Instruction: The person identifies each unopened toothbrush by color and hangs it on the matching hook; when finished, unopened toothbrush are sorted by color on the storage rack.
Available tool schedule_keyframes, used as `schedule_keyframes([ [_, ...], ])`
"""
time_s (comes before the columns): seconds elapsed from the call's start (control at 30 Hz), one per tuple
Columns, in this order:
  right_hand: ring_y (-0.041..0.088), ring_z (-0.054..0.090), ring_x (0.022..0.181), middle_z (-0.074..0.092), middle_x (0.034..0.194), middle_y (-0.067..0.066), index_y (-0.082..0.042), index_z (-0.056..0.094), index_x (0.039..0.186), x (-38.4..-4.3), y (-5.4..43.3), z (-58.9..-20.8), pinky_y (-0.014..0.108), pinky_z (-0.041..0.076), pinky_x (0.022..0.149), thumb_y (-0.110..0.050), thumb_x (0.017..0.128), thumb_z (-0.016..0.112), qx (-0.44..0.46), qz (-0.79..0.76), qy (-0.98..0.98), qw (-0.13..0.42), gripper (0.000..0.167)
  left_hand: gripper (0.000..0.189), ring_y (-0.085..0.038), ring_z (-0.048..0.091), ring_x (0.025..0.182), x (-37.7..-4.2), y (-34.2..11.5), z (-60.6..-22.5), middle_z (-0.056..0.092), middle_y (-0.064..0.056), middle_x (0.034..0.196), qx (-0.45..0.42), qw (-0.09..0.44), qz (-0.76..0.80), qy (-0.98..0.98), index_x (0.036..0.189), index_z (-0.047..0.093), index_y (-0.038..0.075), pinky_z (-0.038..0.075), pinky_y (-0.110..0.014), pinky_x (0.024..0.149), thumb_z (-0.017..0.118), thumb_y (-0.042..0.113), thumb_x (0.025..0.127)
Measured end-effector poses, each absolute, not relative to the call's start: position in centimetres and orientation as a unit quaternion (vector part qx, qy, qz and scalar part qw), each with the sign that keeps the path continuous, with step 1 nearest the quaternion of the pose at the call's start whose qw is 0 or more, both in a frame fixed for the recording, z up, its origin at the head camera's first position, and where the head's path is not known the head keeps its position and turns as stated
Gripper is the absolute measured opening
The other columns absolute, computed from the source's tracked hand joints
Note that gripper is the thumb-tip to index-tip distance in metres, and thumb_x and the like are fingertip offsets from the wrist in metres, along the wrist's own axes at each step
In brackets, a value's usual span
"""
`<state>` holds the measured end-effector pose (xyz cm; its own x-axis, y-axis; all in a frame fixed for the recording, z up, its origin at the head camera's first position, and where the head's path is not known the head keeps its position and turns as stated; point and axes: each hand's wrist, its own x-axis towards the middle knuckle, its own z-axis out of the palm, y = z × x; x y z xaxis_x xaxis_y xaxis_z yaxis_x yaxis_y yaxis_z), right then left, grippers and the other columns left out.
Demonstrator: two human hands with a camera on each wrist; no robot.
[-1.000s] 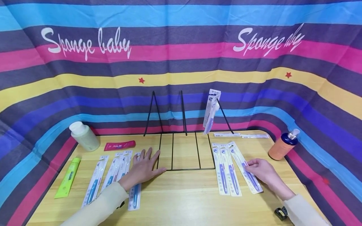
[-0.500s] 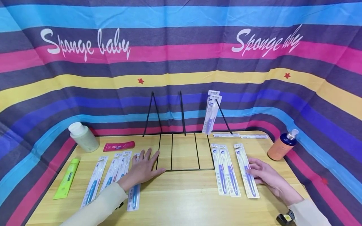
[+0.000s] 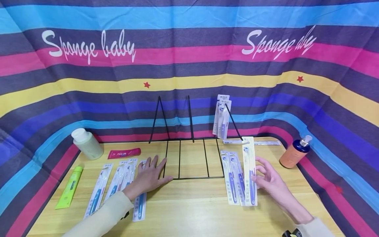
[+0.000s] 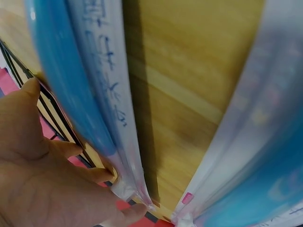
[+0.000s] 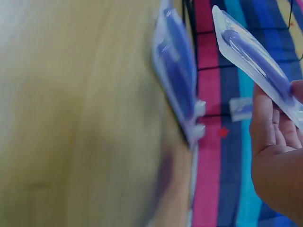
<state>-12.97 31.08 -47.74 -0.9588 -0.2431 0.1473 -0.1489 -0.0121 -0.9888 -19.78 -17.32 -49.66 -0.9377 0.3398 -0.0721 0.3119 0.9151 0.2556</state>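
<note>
My right hand (image 3: pixel 270 177) pinches a packaged purple toothbrush (image 3: pixel 249 161) between thumb and fingers, held nearly upright above the table. In the right wrist view the same toothbrush pack (image 5: pixel 255 59) slants up from the hand (image 5: pixel 277 161). Two more purple toothbrush packs (image 3: pixel 232 184) lie just left of it. My left hand (image 3: pixel 149 176) is spread flat at the left edge of a black wire rack (image 3: pixel 195 178), over a packaged blue toothbrush (image 3: pixel 139 205). That blue toothbrush (image 4: pixel 71 80) appears beside the fingers in the left wrist view. Purple toothbrush packs (image 3: pixel 223 120) hang on the rack's right prong.
More blue toothbrush packs (image 3: pixel 97 194) lie at left, near a green tube (image 3: pixel 70 187) and a red tube (image 3: pixel 124 153). A white-capped bottle (image 3: pixel 88 144) stands back left; an orange pump bottle (image 3: pixel 294 153) stands right. Flat packs (image 3: pixel 266 143) lie along the back edge.
My right hand has lifted the toothbrush pack off the table and moved it left, turning it upright. The hanging packs have swung slightly. My left hand stays put.
</note>
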Motion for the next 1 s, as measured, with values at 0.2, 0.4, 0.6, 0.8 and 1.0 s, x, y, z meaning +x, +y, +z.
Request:
schedule_keyframes([
  [0.2,0.015,0.074,0.093,0.071,0.118,0.003,-0.013,0.04,0.162,-12.0,29.1,-45.9,0.033,0.064,0.072,0.018,0.106,0.048,-0.215,-0.729,0.65,-0.019,0.065,0.094,-0.061,0.026,0.155,-19.7,-17.3,-49.5,0.03,-0.032,0.171,0.166,0.056,0.118,0.977,0.169,0.042,0.011,0.017,-0.084,0.117,0.062,0.072,0.101],
  [0.4,0.013,0.074,0.092,0.073,0.117,0.006,-0.009,0.045,0.157,-10.9,27.7,-44.1,0.029,0.062,0.076,0.025,0.102,0.046,-0.233,-0.735,0.632,-0.084,0.065,0.094,-0.061,0.026,0.155,-19.6,-17.3,-49.5,0.03,-0.032,0.171,0.167,0.056,0.12,0.977,0.169,0.042,0.011,0.017,-0.084,0.117,0.062,0.073,0.101],
  [0.6,0.018,0.077,0.097,0.075,0.117,0.01,-0.001,0.046,0.157,-10.7,26.8,-43.7,0.028,0.063,0.079,0.031,0.096,0.048,-0.261,-0.716,0.638,-0.113,0.069,0.095,-0.061,0.027,0.154,-19.6,-17.4,-49.6,0.031,-0.032,0.171,0.168,0.055,0.121,0.977,0.169,0.042,0.011,0.018,-0.084,0.116,0.062,0.073,0.101],
  [0.8,0.018,0.076,0.097,0.075,0.117,0.011,0.004,0.042,0.158,-11.6,26.1,-43.9,0.029,0.063,0.081,0.031,0.097,0.048,-0.294,-0.686,0.656,-0.109,0.067,0.094,-0.062,0.026,0.155,-19.8,-17.2,-49.5,0.03,-0.032,0.172,0.166,0.057,0.121,0.977,0.169,0.041,0.011,0.017,-0.084,0.117,0.061,0.073,0.101],
  [1.0,0.016,0.075,0.097,0.073,0.114,0.009,0.001,0.041,0.158,-13.2,25.1,-43.9,0.028,0.062,0.079,0.02,0.103,0.054,-0.261,-0.651,0.704,-0.11,0.059,0.094,-0.061,0.024,0.156,-19.9,-17.2,-49.7,0.029,-0.031,0.172,0.164,0.059,0.118,0.978,0.17,0.04,0.012,0.016,-0.084,0.118,0.06,0.073,0.101],
])
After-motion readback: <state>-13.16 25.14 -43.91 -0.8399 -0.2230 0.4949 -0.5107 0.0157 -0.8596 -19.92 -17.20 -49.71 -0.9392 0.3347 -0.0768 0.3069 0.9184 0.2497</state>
